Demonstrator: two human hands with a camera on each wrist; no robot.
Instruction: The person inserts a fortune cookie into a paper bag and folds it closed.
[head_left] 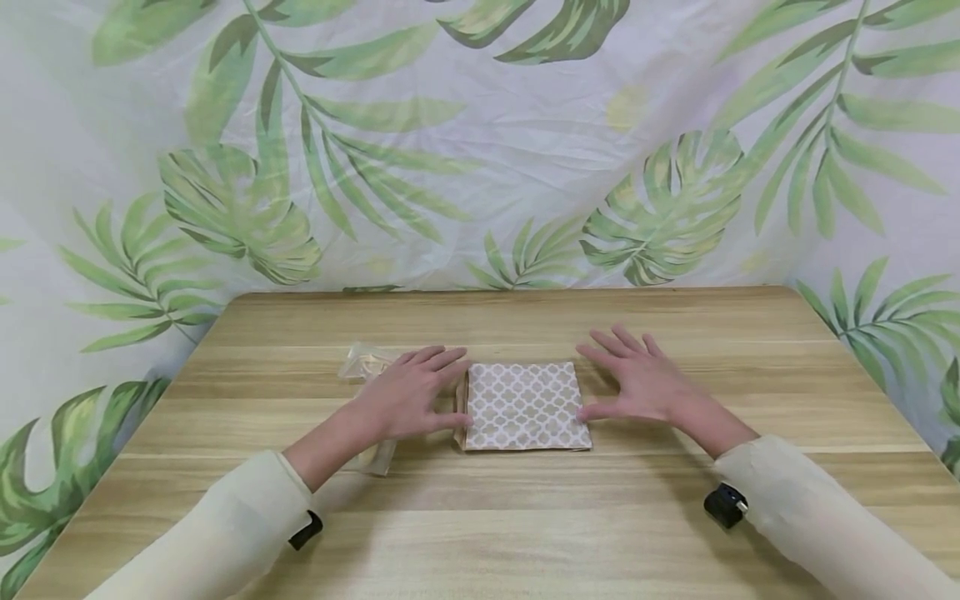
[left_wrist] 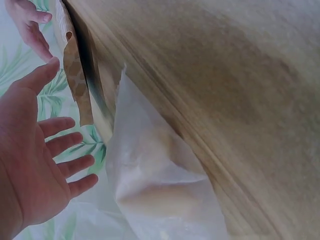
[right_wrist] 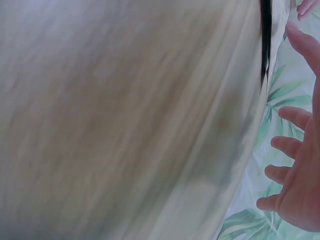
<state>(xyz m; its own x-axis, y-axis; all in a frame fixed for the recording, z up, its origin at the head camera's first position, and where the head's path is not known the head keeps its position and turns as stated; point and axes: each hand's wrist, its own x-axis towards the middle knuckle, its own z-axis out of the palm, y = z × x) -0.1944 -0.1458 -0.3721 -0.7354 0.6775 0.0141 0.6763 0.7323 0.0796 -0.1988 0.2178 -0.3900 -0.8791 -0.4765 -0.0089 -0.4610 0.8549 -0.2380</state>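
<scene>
A flat paper bag with a beige-and-white lattice print lies in the middle of the table, its brown folded side showing on the left. My left hand is spread at the bag's left edge, thumb tip right at that edge. At the opposite edge, my right hand has its fingers spread, the thumb tip by the bag's right side. Neither hand curls around anything. Partly hidden under the left hand and wrist is a translucent plastic pouch with pale contents, blurred through the film.
The wood-grain table reaches back to a hanging cloth printed with green leaves. Below each sleeve sits a small black device at the wrist.
</scene>
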